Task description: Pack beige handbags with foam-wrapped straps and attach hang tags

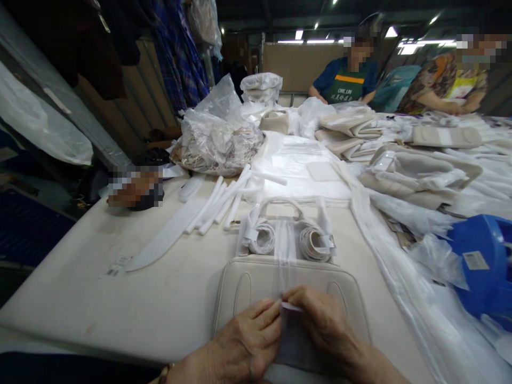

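Observation:
A light beige handbag point(348, 290) lies flat on the table in front of me, its rolled straps point(264, 238) wrapped in clear film at the far end. Down the middle of the bag runs a strip of translucent white wrapping point(285, 250). My left hand point(252, 336) pinches that wrapping near the bag's centre, fingers pressed together. Close beside it, my right hand point(320, 314) is closed on a small white piece at the same spot, which looks like an edge of the wrapping. The fingertips of both hands almost meet. The bag's near edge is partly hidden behind my hands.
White foam tubes point(216, 205) and a flat white sheet point(168, 234) lie to the left. Behind the bag is a stack of plastic bags point(296, 160). More beige bags point(420, 170) and a blue plastic object point(486, 266) are at right. Two people work across the table.

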Demonstrator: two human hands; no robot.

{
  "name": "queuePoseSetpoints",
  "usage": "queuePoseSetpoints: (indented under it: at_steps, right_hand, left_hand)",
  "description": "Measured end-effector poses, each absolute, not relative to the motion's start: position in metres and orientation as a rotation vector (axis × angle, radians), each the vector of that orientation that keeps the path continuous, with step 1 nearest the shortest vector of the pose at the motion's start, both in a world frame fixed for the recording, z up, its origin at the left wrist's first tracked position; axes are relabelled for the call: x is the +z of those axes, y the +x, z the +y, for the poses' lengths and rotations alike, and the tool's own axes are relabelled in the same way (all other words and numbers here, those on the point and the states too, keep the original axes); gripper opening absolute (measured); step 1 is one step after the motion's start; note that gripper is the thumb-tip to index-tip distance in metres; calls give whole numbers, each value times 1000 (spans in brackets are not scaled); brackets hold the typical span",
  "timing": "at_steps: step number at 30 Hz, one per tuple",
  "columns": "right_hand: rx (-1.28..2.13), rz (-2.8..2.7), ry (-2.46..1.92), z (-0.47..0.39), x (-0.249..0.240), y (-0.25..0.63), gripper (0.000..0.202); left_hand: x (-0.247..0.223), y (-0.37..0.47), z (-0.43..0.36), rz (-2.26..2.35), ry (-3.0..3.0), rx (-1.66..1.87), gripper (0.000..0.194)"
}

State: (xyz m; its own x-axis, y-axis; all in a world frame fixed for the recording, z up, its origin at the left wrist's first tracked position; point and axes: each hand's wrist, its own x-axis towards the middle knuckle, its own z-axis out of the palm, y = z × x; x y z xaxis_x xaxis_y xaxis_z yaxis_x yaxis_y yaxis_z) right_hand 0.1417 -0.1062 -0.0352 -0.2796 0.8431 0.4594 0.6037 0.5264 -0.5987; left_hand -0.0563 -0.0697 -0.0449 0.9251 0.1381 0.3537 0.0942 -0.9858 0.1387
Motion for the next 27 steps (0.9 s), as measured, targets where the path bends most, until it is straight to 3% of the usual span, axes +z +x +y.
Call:
queuePoseSetpoints:
  at_steps: [7, 12, 15, 19, 27]
  right_hand:
    - [419, -1998, -1296, -107, -42, 139, 16]
    - [373, -1969, -1260, -107, -42, 137, 21]
    - [381, -1974, -1248, -107, -48, 138, 21]
    - [340, -1994, -1222, -106, -51, 139, 19]
    - [69, -2090, -979, -142, -33, 120, 26]
  left_hand:
    - [-31, -56, -48, 215, 2554, 596, 15]
    - [-8, -44, -26, 479, 2749, 699, 38]
    - [-9, -36, -22, 486, 2862, 449, 43]
    - [-10, -32, -24, 526, 2857, 132, 67]
    - [-10, -32, -25, 580, 2810, 92, 80]
